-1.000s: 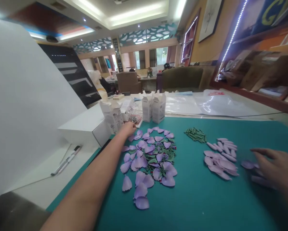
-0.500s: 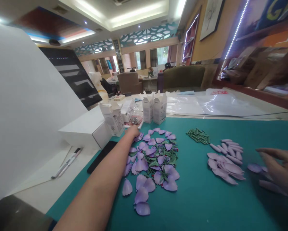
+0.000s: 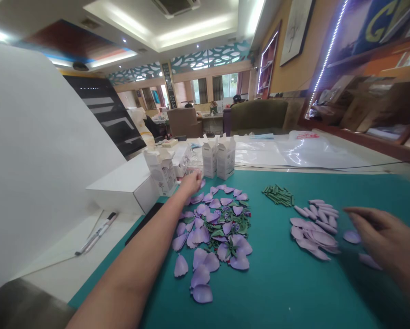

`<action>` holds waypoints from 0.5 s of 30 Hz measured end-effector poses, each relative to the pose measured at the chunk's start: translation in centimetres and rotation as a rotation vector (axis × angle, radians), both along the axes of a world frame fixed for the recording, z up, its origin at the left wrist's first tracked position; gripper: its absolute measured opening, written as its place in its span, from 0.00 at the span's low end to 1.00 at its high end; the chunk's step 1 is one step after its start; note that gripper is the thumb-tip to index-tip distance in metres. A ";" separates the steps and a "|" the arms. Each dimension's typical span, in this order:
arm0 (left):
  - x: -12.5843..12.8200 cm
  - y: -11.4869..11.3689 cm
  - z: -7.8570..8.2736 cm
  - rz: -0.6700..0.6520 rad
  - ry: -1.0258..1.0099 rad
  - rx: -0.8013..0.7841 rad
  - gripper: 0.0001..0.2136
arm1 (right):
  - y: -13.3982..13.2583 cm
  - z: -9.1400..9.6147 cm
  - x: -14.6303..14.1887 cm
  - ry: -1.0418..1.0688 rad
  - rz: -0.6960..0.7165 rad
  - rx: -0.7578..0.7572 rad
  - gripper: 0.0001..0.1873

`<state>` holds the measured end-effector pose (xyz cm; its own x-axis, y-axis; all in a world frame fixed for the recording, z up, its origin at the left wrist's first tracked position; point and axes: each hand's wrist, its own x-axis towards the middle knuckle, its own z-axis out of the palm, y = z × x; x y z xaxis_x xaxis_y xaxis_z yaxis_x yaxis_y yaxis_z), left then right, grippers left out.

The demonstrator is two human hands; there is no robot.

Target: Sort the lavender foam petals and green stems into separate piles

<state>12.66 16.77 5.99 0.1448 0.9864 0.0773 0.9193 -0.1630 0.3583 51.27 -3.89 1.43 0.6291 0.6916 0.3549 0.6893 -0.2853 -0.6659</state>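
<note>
My left hand point(image 3: 191, 181) reaches to the far side of a spread of purple plastic petals point(image 3: 201, 235). Its fingers are closed, and a purple petal point(image 3: 202, 183) shows at their tips. Green leaf pieces and small wheel-like purple parts lie among the spread petals. On the right, my right hand point(image 3: 385, 235) hovers over the mat with fingers stretched out and apart, slightly blurred. Under and beside it are a round purple piece point(image 3: 352, 236) and a long pale one point(image 3: 370, 262). Pale purple petals point(image 3: 312, 238) and slim purple pieces point(image 3: 323, 213) lie to its left.
A pile of green sticks point(image 3: 278, 195) lies on the green mat point(image 3: 266, 283). White cartons point(image 3: 226, 160) stand along its far edge, with a white box point(image 3: 123, 187) at the left. A black flat object point(image 3: 145, 224) is partly under my left forearm. Pens point(image 3: 97, 233) lie beside the mat.
My left hand has shifted slightly right and away from me, a petal now showing at its fingertips. My right hand has moved a little left over the loose pieces. The view has shifted slightly.
</note>
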 end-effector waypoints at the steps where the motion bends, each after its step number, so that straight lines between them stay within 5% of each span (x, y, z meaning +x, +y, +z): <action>1: 1.0 -1.2 0.3 -0.061 -0.031 0.001 0.09 | 0.0 0.3 -1.1 0.086 0.025 0.004 0.20; 10: 10.4 -13.5 0.0 -0.686 -0.159 -0.074 0.09 | 0.1 -0.3 -7.8 0.418 0.738 -0.095 0.27; 15: 11.9 -16.1 -0.4 -0.716 -0.189 -0.075 0.10 | -0.2 -0.2 -8.7 0.334 0.865 -0.131 0.21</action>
